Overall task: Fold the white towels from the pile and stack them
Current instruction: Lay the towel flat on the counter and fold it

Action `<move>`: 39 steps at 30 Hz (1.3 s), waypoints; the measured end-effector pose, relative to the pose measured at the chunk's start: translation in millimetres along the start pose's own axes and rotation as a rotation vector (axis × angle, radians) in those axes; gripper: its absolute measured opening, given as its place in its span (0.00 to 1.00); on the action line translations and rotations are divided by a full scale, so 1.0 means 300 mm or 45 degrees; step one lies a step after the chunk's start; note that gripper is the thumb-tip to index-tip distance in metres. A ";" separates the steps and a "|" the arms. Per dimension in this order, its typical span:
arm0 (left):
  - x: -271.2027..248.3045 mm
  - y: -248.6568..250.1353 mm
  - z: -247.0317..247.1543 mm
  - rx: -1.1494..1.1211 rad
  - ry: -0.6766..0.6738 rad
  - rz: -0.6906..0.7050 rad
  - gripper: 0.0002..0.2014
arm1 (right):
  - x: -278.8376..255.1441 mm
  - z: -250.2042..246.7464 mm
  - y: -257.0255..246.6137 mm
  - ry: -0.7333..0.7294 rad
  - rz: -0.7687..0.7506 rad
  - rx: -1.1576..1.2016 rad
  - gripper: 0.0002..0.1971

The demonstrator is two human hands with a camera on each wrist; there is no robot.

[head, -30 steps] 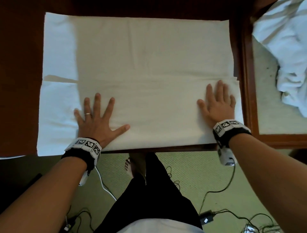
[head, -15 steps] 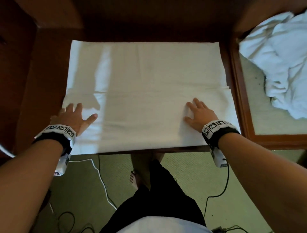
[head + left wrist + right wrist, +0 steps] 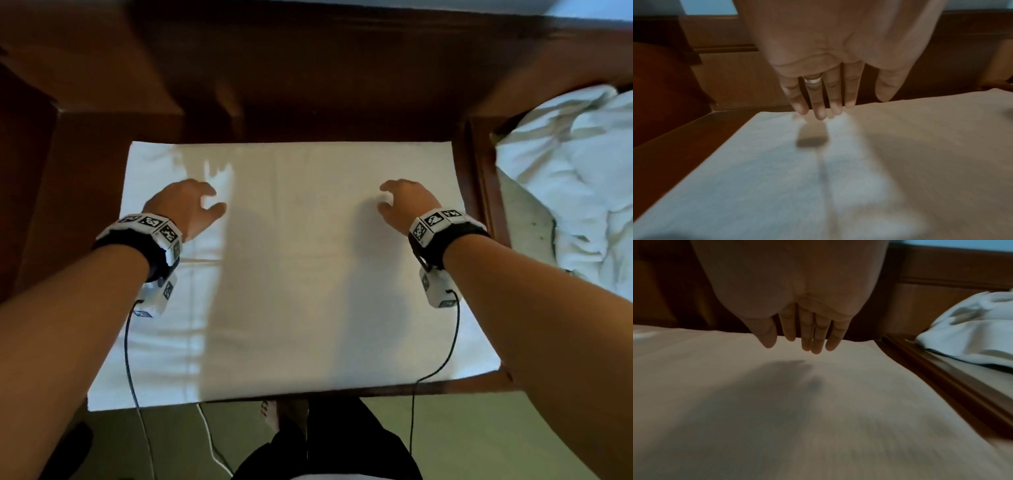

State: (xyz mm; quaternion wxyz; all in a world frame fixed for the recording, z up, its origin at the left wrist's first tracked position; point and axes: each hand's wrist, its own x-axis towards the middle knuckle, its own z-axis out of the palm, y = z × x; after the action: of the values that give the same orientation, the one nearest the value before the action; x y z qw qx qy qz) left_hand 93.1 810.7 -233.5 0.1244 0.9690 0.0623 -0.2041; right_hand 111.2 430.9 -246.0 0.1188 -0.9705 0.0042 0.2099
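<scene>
Towel (image 3: 291, 274): white, spread flat on wooden table (image 3: 308, 113)
Left hand (image 3: 186, 205): released, fingers relaxed above towel
Right hand (image 3: 406, 202): likewise released
Pile (image 3: 575, 192): crumpled, right

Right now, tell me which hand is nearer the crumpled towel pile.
Right. The right hand hovers over the flat towel on the side beside the pile; the left hand is over its opposite side.

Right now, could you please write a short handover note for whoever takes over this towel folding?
Left hand: open, holding nothing, above the spread towel.
Right hand: open, also empty above it.
The towel lies flat on the wooden table; one horizontal fold line shows at its left side.
The unfolded pile sits to the right.
Left: finish folding this towel, stack it, then work through the pile. No finished stack is visible.
</scene>
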 end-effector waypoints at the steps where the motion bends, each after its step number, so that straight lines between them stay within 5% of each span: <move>1: 0.059 0.007 -0.003 0.022 0.020 0.006 0.23 | 0.058 -0.011 0.006 0.020 -0.010 -0.004 0.23; 4: 0.216 -0.005 0.005 0.151 0.040 0.054 0.27 | 0.201 -0.034 0.031 0.096 -0.056 -0.116 0.26; 8: 0.360 -0.048 0.040 0.495 -0.145 0.029 0.33 | 0.336 -0.030 0.088 0.032 -0.067 -0.283 0.34; 11: 0.373 -0.052 0.073 0.488 -0.034 0.089 0.34 | 0.356 -0.004 0.127 0.107 -0.085 -0.256 0.32; 15: 0.330 0.000 0.085 0.579 0.253 0.196 0.21 | 0.326 0.017 0.152 0.278 -0.128 -0.290 0.23; 17: 0.314 0.024 0.061 0.557 0.295 0.240 0.12 | 0.314 0.005 0.157 0.318 -0.151 -0.300 0.16; 21: 0.267 0.032 -0.055 0.229 0.254 0.162 0.09 | 0.274 -0.096 0.145 0.402 -0.157 -0.269 0.11; 30: -0.107 0.008 -0.241 0.531 0.361 0.298 0.12 | -0.098 -0.226 0.109 0.538 -0.131 -0.220 0.14; 39: -0.663 -0.189 0.103 0.584 0.439 0.498 0.11 | -0.650 0.084 0.194 0.583 -0.233 -0.218 0.11</move>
State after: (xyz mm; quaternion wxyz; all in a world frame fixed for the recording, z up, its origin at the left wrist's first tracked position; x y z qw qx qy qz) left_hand -109.1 843.1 -191.4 -0.0720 0.9856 -0.1521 -0.0182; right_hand -80.3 372.2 -201.9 0.0509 -0.9955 -0.0747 -0.0272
